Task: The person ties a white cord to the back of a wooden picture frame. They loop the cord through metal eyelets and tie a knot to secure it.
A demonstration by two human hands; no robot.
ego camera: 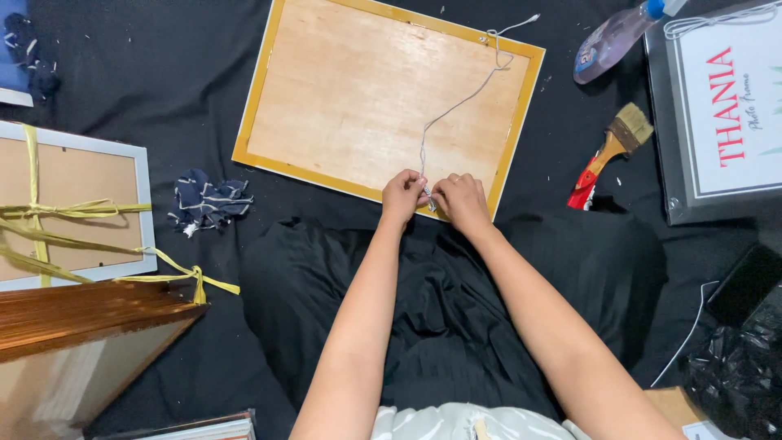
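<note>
On a black cloth (163, 98) lies a picture frame (383, 98), back side up. The left hand (403, 195) and right hand (463, 200) sit together at its near edge, both pinching a grey string (456, 106).

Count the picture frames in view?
3 clear: yellow-edged frame lying back-up at centre by both hands, white frame tied with yellow ribbon at left, grey frame at right edge. Stacked items at bottom left may be more.
</note>
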